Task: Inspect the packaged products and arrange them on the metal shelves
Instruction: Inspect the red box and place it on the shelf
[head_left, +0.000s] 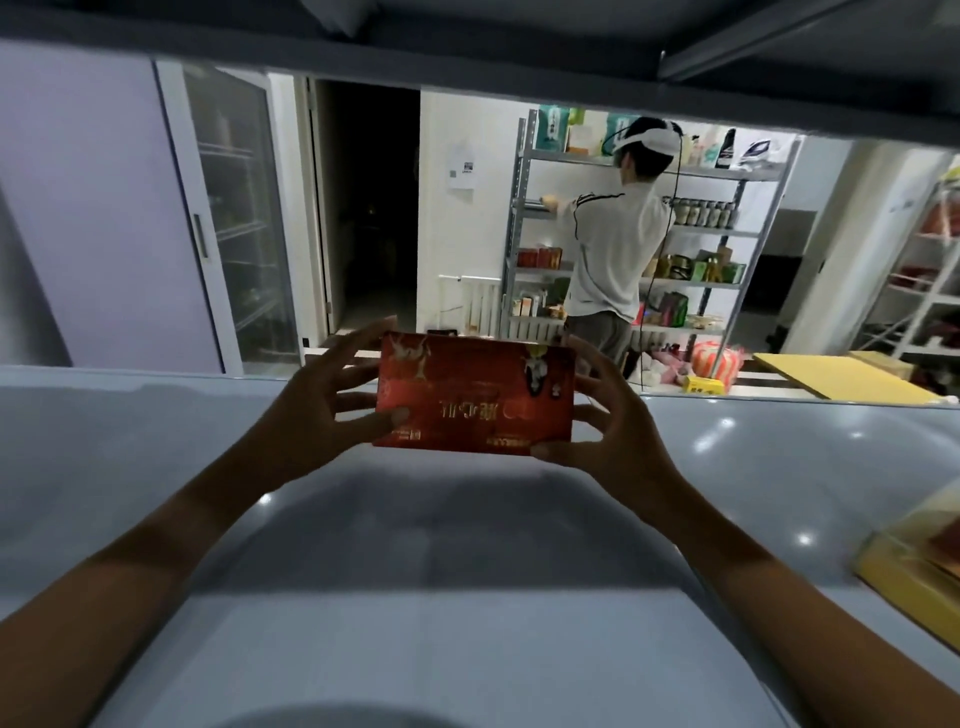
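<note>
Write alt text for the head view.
Both hands, left hand and right hand, hold a red box by its ends above a grey shelf. Beyond, another person faces stocked metal shelves.

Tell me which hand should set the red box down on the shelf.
Probably either: the left hand and right hand each pinch one end of the red box above the bare shelf. The yellow box crowds the right, favouring left.
</note>
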